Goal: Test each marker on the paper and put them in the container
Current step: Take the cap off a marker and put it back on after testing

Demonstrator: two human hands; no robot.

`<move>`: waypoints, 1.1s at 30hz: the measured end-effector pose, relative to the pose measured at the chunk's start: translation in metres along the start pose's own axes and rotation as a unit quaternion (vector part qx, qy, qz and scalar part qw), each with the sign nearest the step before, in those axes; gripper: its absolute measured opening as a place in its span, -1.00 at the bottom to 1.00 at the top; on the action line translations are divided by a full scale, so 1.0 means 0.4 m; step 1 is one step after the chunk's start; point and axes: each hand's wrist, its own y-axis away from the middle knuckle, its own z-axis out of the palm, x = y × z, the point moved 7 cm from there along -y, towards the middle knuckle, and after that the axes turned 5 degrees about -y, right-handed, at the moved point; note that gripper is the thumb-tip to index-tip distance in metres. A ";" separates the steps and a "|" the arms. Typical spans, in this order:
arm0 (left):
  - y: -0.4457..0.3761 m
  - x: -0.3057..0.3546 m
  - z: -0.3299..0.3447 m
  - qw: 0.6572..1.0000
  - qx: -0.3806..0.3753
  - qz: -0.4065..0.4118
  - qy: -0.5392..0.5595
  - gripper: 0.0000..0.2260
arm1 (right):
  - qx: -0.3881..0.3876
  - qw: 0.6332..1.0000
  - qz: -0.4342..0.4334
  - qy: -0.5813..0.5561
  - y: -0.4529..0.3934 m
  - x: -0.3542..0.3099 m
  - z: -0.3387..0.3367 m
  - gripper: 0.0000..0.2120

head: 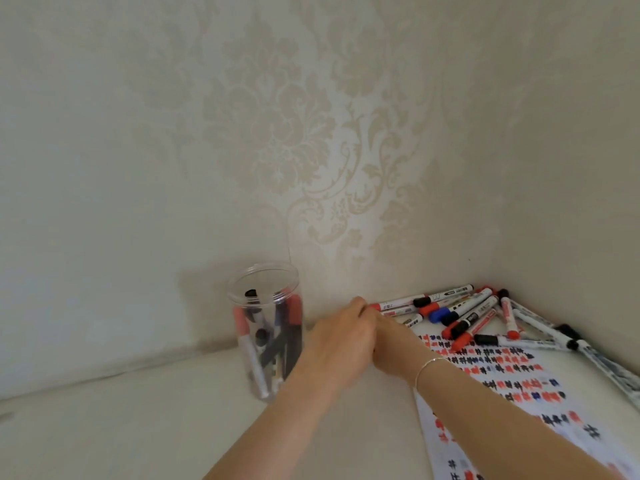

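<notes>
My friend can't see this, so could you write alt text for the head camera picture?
Two hands meet at the near end of a pile of markers in a wall corner, the left hand overlapping the right hand. A clear container of markers stands left; scribbled paper lies right.

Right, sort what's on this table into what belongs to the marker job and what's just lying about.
Belongs to the job:
- pile of markers in the corner
- scribbled test paper
- clear container, some markers already inside
- left hand and right hand, together at the pile's near end

Just there:
- bracelet on the right wrist
- patterned wall
</notes>
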 end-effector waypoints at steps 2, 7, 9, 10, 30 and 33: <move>0.018 -0.013 0.136 0.977 -0.193 -0.087 -0.032 -0.61 | -0.001 1.000 -0.012 -0.023 0.009 0.004 -0.001 -0.75; 0.035 -0.027 0.222 0.954 -0.257 -0.133 -0.081 -0.69 | 0.001 0.999 -0.010 -0.042 0.038 0.021 -0.014 -0.82; 0.031 -0.040 0.212 0.944 -0.271 -0.174 -0.072 -0.70 | 0.009 0.999 0.012 -0.050 0.045 0.038 -0.017 -0.80; 0.025 -0.049 0.198 0.938 -0.270 -0.209 -0.056 -0.71 | 0.012 0.998 0.029 -0.057 0.050 0.049 -0.016 -0.79; -0.009 0.121 0.094 0.933 -0.114 -0.159 0.303 -0.69 | 0.211 0.661 0.340 -0.634 0.144 0.155 -0.097 -0.85; -0.017 0.121 0.098 0.929 -0.121 -0.161 0.312 -0.67 | 0.228 0.646 0.353 -0.637 0.150 0.163 -0.094 -0.84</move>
